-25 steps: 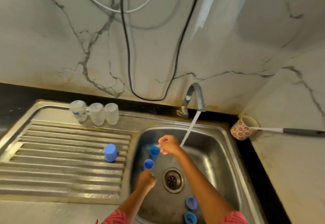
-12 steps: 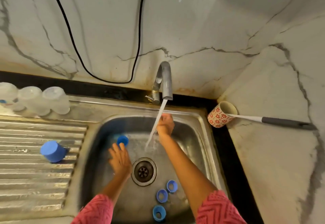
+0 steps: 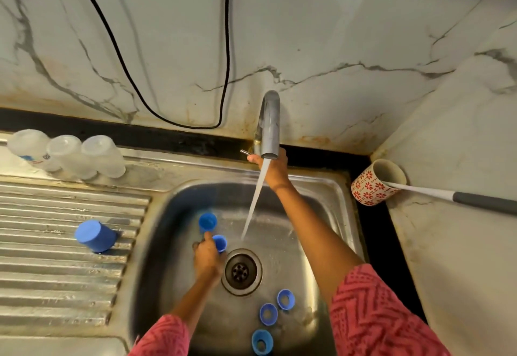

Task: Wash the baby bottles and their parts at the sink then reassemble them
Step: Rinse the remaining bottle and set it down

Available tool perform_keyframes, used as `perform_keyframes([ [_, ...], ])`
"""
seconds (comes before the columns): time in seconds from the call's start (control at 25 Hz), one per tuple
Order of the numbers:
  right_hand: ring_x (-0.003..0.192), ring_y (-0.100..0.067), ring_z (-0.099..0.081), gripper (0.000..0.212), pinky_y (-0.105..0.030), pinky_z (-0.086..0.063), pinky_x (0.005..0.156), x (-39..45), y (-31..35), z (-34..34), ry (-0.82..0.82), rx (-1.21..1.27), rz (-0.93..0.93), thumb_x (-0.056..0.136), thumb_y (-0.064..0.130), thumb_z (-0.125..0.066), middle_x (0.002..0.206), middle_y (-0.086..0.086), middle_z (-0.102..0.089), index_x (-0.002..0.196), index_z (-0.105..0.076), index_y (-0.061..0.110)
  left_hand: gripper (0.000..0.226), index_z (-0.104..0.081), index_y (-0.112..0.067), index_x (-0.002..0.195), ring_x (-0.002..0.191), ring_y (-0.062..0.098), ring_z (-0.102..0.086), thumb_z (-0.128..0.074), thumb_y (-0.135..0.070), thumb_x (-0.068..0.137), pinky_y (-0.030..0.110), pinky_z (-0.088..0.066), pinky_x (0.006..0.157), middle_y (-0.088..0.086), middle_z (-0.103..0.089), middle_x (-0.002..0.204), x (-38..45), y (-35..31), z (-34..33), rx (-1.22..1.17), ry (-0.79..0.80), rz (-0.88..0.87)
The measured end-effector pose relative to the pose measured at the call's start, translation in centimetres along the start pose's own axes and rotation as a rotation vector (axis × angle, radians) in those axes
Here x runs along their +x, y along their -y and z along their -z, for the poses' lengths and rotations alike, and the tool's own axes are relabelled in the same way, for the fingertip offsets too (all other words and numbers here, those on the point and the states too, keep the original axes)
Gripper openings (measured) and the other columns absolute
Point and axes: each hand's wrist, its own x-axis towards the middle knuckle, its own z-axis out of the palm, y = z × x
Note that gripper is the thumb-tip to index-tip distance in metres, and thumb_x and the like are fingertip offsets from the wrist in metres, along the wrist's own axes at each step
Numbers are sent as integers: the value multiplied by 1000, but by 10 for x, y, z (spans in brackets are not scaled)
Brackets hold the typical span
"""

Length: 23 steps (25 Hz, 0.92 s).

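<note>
nearest to me, three blue rings (image 3: 268, 314) lie in the sink basin (image 3: 330, 216), close to the drain (image 3: 241, 271). my left hand (image 3: 206, 257) grips one blue cap (image 3: 219, 243) just left of the drain, fingers curled round it; half a second ago that hand was spread flat and held nothing. a second blue cap (image 3: 207, 222) stands open side up just beyond it on the basin floor. a third blue cap (image 3: 95, 235) sits upturned on the ribbed drainboard (image 3: 56, 271), well apart from the basin. caps counted: three. farther back, my right hand (image 3: 272, 167) is at the base of the tap (image 3: 269, 123), partly hidden behind the spout; i cannot tell whether it grips the lever. it was lower, beside the water stream (image 3: 256, 202), in the earlier frame. water is running. three clear bottles (image 3: 67, 153) stand inverted in a row at the far edge of the drainboard. one patterned cup (image 3: 375, 185) holds one long-handled brush (image 3: 475, 200) on the counter to the right.
</note>
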Motion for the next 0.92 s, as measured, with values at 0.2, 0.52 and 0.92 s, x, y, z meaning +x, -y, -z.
perform_keyframes([
  [0.2,110,-37,-57,31,-44,-47,97,-9,3,-8,55,15,-46,92,12,-58,117,-24,-59,116,-55,-8,28,-56,-27,103,102,20,-59,-68,-34,79,26,-46,87,0,-63,102,-2,-55,6,-81,45,-183],
  [0.52,94,-40,-63,29,-47,-53,85,11,-8,-4,148,-191,100,90,16,-62,98,-28,-65,99,-62,-11,27,-58,-10,101,70,10,-55,-71,-9,78,8,-42,50,4,-63,93,11,-91,7,-415,188,-77],
  [0.92,81,-32,-64,22,-43,-53,80,-20,-42,3,162,-95,-91,90,12,-55,90,-25,-67,86,-68,-5,32,-51,-10,93,44,11,-42,-73,-30,80,17,-35,38,8,-53,71,17,-78,14,-768,299,84],
])
